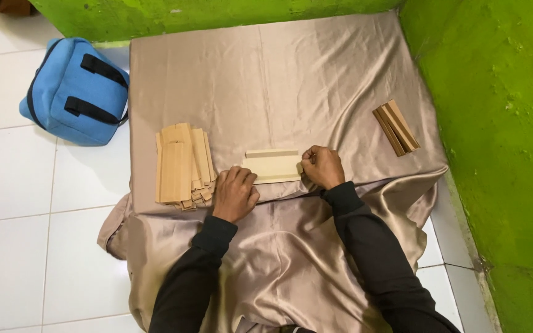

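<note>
Nearest you, your two black sleeves (365,259) run forward over a shiny beige satin cloth (279,80) spread on the white tiled floor (7,203). Your left hand (235,192) lies knuckles up on the cloth with its fingers curled, the fingertips touching the near left corner of a flat pale tan folded cardboard piece (272,166); it presses on the piece rather than closing around it. Your right hand (323,166) is bunched at the right end of that same piece, fingers pinching its edge. The cardboard piece lies flat on the cloth between your hands, its long side running left to right, with a narrow flap folded along its far edge.

Just left of your left hand sits a loose stack of flat brown cardboard pieces (182,163), fanned and uneven at its near end. Further right, well apart from your hands, a small bundle of folded brown cardboard pieces (396,127) rests near the bright green wall (501,123). At the far left, off the cloth, a blue fabric bag with black straps (75,92) stands on the tiles.
</note>
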